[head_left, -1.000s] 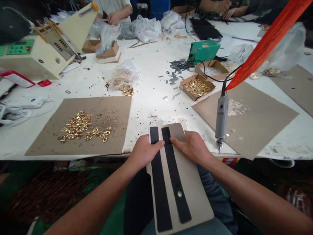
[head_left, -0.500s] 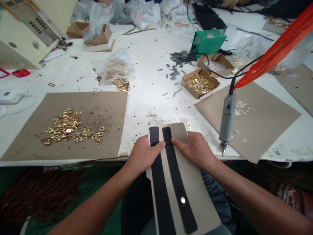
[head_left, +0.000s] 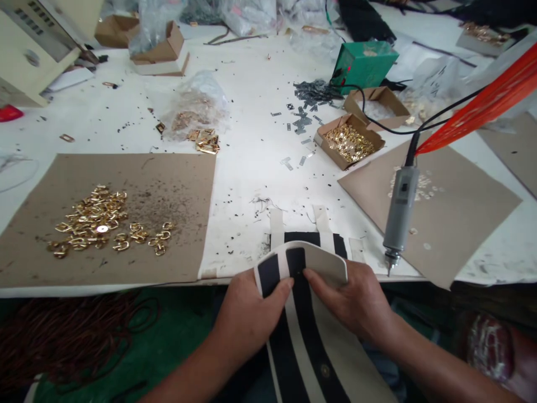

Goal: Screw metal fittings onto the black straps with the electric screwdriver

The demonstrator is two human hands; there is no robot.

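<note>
A beige panel with two black stripes (head_left: 302,324) lies over my lap, its far end bent up at the table's front edge. My left hand (head_left: 251,308) grips that end from the left, thumb pressed on top by a stripe. From the right, my right hand (head_left: 356,299) grips the same end, its thumb close to the other thumb; the fingers underneath are hidden. A small round metal piece (head_left: 325,370) sits on the right stripe. Behind the bent end shows more black and beige striped material (head_left: 339,243). A grey electric screwdriver (head_left: 400,215) hangs point down to the right.
Gold buckle-like pieces (head_left: 94,215) lie on a brown board (head_left: 176,257) at left. Right of centre stand a cardboard box (head_left: 329,151) of small gold parts and a green box (head_left: 364,62). Thin grey metal plates (head_left: 302,120) are scattered mid-table. An orange strap (head_left: 482,106) runs near the screwdriver.
The panel's far end has gone from flat to bent up, and both hands have moved slightly nearer to me with it. Striped material now shows behind it. The camera view has shifted.
</note>
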